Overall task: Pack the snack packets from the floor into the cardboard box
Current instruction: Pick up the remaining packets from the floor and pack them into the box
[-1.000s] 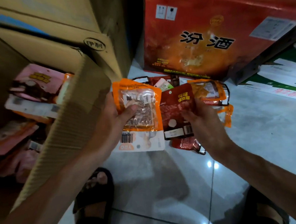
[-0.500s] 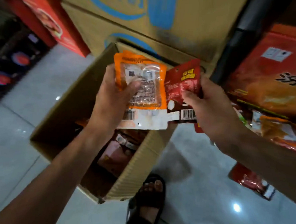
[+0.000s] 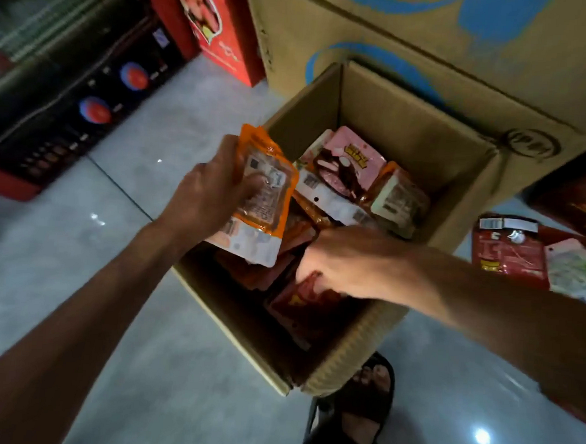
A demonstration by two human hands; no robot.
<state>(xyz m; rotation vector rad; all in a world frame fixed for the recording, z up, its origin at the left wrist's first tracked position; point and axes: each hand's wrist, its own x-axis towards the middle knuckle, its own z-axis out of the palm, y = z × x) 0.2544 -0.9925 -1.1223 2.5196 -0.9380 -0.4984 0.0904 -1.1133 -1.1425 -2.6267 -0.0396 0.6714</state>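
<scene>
Fingers [image 3: 249, 183] of my left hand [image 3: 211, 192] are gripping one orange packet [image 3: 268, 206] over the cardboard box [image 3: 395, 104], right hand [image 3: 347, 259] pinching one red packet [image 3: 314, 303] inside.

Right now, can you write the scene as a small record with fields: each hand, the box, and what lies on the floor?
left hand: grips an orange packet over the box's left rim
right hand: low inside the box, fingers curled on a red packet
cardboard box: open, standing on the tiled floor, holding many packets, with a pink packet on top at the back
loose packets: lie on the floor to the right of the box, not yet packed
</scene>
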